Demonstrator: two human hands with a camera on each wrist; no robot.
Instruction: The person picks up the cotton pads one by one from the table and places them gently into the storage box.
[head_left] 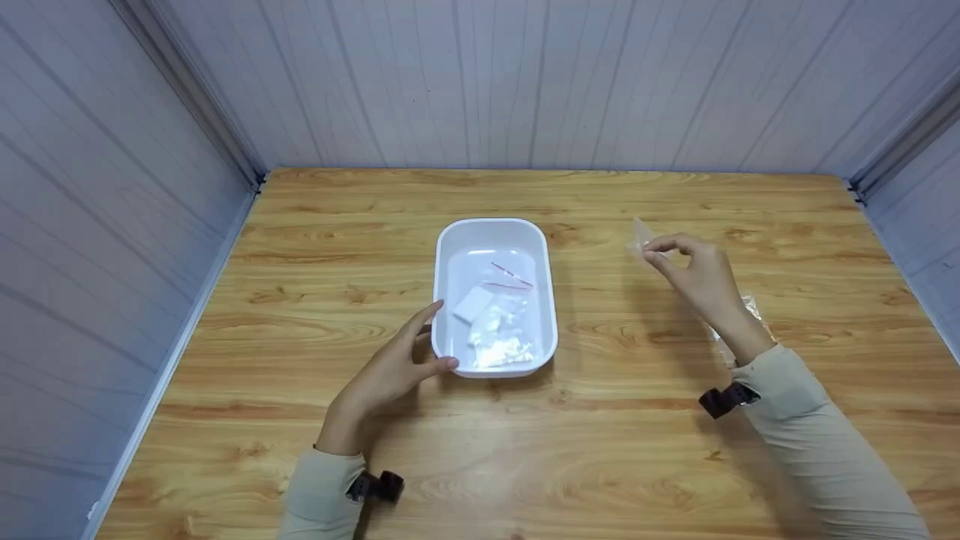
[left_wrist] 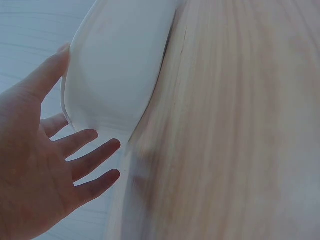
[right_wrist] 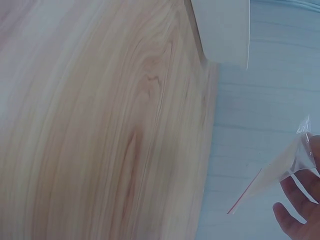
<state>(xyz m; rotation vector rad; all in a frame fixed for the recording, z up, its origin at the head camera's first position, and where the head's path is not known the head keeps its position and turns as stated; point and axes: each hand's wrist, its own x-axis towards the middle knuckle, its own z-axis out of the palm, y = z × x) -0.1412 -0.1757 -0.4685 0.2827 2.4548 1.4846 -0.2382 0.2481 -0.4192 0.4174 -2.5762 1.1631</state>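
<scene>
A white plastic tub (head_left: 551, 300) stands on the table, and inside it lie clear zip bags (head_left: 502, 322) with red seal lines and white contents. At the tub's left side, my left hand (head_left: 386, 371) touches the rim with its thumb at the near corner and a fingertip farther along. Its other fingers are spread beside the wall in the left wrist view. To the right of the tub, my right hand (head_left: 701, 277) pinches a small clear zip bag (right_wrist: 280, 172) between thumb and finger, above the table. A red line runs along the bag's lower end in the right wrist view.
Partly hidden under my right forearm, a clear plastic packet (head_left: 754, 309) lies on the wooden table (head_left: 600, 465). Pale panelled walls (head_left: 495, 82) close in the table at the back, left and right.
</scene>
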